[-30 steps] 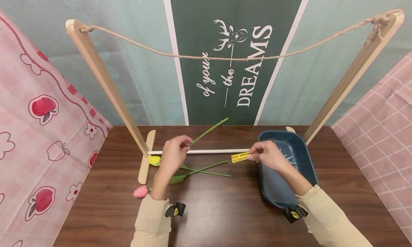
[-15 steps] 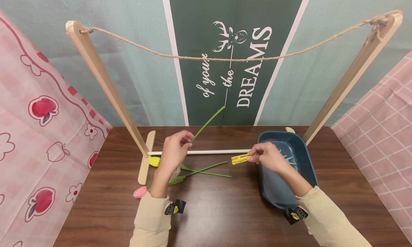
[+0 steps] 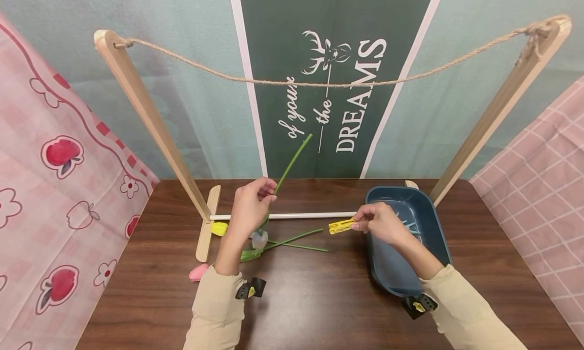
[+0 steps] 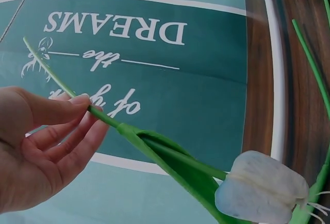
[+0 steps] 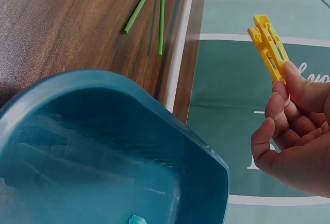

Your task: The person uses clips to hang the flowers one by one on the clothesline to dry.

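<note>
My left hand [image 3: 252, 204] pinches the green stem of a white artificial tulip [image 4: 263, 187] between thumb and fingers. The bloom hangs downward and the bare stem end points up, as the left wrist view shows. My right hand [image 3: 380, 220] pinches a yellow clothespin [image 5: 269, 47] by one end, beside the blue basin [image 3: 371, 261]. On the table below the left hand lie a yellow tulip [image 3: 219, 229] and a pink tulip [image 3: 198, 272], their stems crossing; the left forearm hides part of them.
A twine rope [image 3: 319, 84] sags between two wooden posts [image 3: 150, 121] above the hands. A white rod [image 3: 310, 215] joins the posts low down, near the table's back edge. Light blue pieces [image 3: 408, 225] lie in the basin. A printed curtain [image 3: 301, 152] hangs behind.
My left hand has risen slightly and turned the tulip more upright, so its stem end stands higher and the white bloom comes into view. The right hand has barely moved.
</note>
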### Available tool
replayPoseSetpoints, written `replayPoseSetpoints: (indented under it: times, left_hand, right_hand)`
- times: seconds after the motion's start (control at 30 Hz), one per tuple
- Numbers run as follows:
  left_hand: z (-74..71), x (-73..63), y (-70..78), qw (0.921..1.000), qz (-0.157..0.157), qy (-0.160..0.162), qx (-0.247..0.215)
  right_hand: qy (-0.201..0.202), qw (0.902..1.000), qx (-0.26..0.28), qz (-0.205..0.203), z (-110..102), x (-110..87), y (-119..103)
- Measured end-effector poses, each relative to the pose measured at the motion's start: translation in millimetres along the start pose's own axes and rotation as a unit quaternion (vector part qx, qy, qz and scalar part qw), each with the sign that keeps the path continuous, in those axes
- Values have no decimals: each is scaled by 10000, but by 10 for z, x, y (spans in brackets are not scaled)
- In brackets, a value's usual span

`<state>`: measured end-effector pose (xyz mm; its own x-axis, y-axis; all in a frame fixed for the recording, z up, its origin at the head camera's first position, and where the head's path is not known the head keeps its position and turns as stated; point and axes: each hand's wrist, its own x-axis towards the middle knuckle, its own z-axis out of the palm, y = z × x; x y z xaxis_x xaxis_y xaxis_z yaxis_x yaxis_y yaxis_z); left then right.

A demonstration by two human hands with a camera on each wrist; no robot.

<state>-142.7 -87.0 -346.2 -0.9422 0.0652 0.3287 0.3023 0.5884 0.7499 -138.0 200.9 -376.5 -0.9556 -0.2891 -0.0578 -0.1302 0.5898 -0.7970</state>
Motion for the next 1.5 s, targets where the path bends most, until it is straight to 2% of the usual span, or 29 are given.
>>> replayPoseSetpoints:
  times: [0.57, 1.5]
  left_hand:
    - [-65, 72, 133, 9987, 399, 294, 67]
    - [-193, 141, 305, 9954, 716, 636, 33]
  right_hand:
    - [-18, 10000, 55, 67, 10, -8, 10]
    - [-74, 10000, -59, 22, 30, -26, 43]
